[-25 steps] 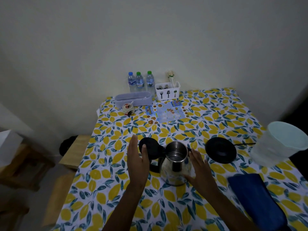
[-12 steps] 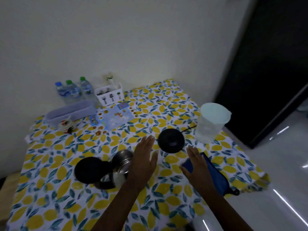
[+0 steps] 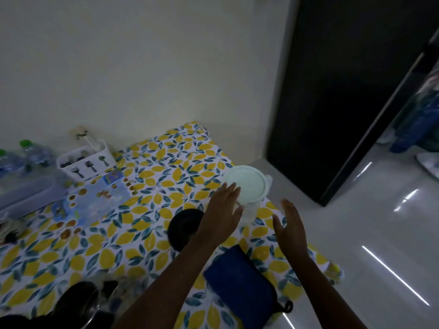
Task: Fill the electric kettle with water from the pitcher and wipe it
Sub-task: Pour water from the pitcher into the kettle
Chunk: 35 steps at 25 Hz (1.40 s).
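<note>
The clear pitcher with a pale round lid [image 3: 247,184] stands near the table's right edge. My left hand [image 3: 223,214] is open, fingers spread, just left of the pitcher and overlapping its side. My right hand [image 3: 289,226] is open too, a little to the pitcher's right and nearer to me, not touching it. The steel kettle [image 3: 80,305] with its black lid flipped open sits at the bottom left, partly cut off. The round black kettle base [image 3: 183,224] lies behind my left wrist. A folded blue cloth [image 3: 240,283] lies between my forearms.
The lemon-print tablecloth [image 3: 142,245] covers the table. At the back left stand water bottles [image 3: 33,153], a white cutlery caddy [image 3: 85,160] and a clear lidded box [image 3: 28,193]. A dark door [image 3: 344,91] and glossy white floor [image 3: 380,233] lie to the right.
The view has swung right, away from the kettle. Both hands left the kettle and moved right to either side of the pitcher.
</note>
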### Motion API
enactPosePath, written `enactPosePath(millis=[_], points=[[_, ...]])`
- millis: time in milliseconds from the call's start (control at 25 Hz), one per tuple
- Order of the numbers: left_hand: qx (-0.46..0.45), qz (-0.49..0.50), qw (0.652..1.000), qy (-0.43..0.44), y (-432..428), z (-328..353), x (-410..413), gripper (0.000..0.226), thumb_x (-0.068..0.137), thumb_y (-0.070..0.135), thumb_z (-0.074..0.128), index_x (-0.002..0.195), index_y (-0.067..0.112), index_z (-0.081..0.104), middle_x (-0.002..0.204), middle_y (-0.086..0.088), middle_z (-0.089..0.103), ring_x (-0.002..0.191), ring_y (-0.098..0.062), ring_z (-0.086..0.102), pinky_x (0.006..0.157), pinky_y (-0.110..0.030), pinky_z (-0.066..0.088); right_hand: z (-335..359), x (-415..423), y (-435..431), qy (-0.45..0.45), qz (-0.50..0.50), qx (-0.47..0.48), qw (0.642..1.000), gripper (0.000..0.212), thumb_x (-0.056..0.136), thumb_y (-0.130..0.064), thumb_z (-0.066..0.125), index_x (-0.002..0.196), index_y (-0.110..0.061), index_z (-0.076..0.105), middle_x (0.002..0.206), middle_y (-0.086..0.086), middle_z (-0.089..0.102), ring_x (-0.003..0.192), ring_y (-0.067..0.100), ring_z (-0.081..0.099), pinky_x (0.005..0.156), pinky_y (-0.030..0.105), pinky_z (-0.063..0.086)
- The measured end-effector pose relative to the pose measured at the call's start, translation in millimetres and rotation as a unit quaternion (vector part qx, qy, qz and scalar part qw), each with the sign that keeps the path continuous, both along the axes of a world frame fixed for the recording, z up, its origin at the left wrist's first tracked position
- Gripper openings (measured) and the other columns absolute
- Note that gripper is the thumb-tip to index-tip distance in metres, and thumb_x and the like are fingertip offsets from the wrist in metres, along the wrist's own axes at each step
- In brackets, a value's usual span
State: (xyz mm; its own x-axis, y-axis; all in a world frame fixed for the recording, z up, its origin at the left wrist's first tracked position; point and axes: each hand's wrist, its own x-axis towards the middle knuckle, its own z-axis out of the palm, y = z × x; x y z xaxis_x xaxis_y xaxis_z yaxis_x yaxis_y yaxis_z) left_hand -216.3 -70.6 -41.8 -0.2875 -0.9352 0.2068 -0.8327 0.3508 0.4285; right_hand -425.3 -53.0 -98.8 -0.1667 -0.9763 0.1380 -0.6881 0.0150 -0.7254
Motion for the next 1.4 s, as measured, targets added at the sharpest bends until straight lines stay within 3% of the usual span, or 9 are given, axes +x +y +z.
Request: enactPosePath(millis=[120,320,440,560,760,920,1080,1200,1400], points=[[0.045,-0.005,0.997,-0.065,-38,2,-31,0.080,0.088,0.060,0.020,0.146,0.006,0.029,0.157,-0.013,0.026,0.147,-0.032,0.015,0.118,-0.053,0.020,4,-15,-55,-0.085,-0.019,0.025,0.996,0.042,0.096,-0.021,0.049,0.135,-0.005,0.046,0.141,0.015,0.048,0.130,0.028,0.044,0.106,0.031,0.030],[0.119,0.056,0.977,-0.170,-75,-3,-67,0.103,0.076,0.077,0.047,0.151,0.017,0.008,0.162,-0.011,-0.002,0.145,-0.045,-0.008,0.114,-0.063,0.000,12,-14,-131,-0.211,0.034,0.109,0.971,0.034,0.098,-0.031,0.045,0.120,-0.009,0.058,0.122,0.008,0.060,0.116,0.023,0.054,0.092,0.025,0.035],[0.127,0.068,0.968,-0.203,-77,-14,-69,0.095,0.078,0.072,0.048,0.151,0.028,0.006,0.162,-0.012,-0.004,0.142,-0.051,-0.009,0.111,-0.069,-0.001,11,-8,-151,-0.224,0.084,0.142,0.961,0.022,0.095,-0.030,0.050,0.105,-0.015,0.063,0.104,0.000,0.063,0.100,0.019,0.059,0.076,0.026,0.040],[0.094,0.058,0.971,-0.213,-79,-20,-66,0.082,0.080,0.066,0.038,0.149,0.029,0.014,0.161,-0.013,0.008,0.141,-0.054,0.004,0.108,-0.072,0.008,7,-5,-162,-0.237,0.104,0.156,0.953,0.019,0.083,-0.039,0.055,0.088,-0.023,0.064,0.089,-0.005,0.065,0.083,0.012,0.061,0.069,0.024,0.045],[0.041,0.038,0.968,-0.244,-77,-26,-58,0.081,0.077,0.065,0.038,0.147,0.026,0.022,0.157,-0.013,0.025,0.138,-0.055,0.018,0.105,-0.074,0.020,1,-2,-168,-0.265,0.129,0.190,0.936,0.021,0.083,-0.034,0.055,0.082,-0.017,0.065,0.076,0.002,0.064,0.055,0.004,0.055,0.051,0.021,0.043],[0.036,0.039,0.967,-0.248,-77,-22,-56,0.084,0.080,0.066,0.044,0.148,0.025,0.019,0.159,-0.011,0.020,0.141,-0.052,0.014,0.107,-0.072,0.014,-4,-6,-165,-0.298,0.156,0.195,0.921,0.025,0.083,-0.033,0.054,0.088,-0.012,0.066,0.072,0.005,0.060,0.050,0.009,0.048,0.044,0.021,0.036],[0.029,0.022,0.962,-0.269,-75,-22,-53,0.083,0.080,0.068,0.038,0.148,0.025,0.017,0.159,-0.010,0.020,0.140,-0.053,0.015,0.107,-0.072,0.016,-12,-4,-157,-0.359,0.090,0.178,0.912,0.008,0.084,-0.018,0.059,0.079,-0.019,0.065,0.068,0.001,0.058,0.049,0.014,0.040,0.043,0.024,0.029],[0.032,0.003,0.963,-0.268,-70,-19,-45,0.083,0.081,0.068,0.040,0.149,0.026,0.017,0.159,-0.009,0.019,0.140,-0.053,0.017,0.107,-0.072,0.019,-10,2,-144,-0.396,0.052,0.163,0.902,0.006,0.075,-0.023,0.062,0.069,-0.023,0.063,0.064,-0.003,0.054,0.045,0.016,0.034,0.042,0.025,0.025],[0.052,0.006,0.969,-0.242,-40,-6,-31,0.080,0.083,0.070,0.033,0.149,0.030,0.012,0.161,-0.006,0.013,0.141,-0.051,0.015,0.107,-0.072,0.018,7,12,-114,-0.397,0.058,0.150,0.904,0.012,0.073,-0.030,0.063,0.073,-0.018,0.062,0.061,0.006,0.048,0.043,0.015,0.033,0.039,0.023,0.025]])
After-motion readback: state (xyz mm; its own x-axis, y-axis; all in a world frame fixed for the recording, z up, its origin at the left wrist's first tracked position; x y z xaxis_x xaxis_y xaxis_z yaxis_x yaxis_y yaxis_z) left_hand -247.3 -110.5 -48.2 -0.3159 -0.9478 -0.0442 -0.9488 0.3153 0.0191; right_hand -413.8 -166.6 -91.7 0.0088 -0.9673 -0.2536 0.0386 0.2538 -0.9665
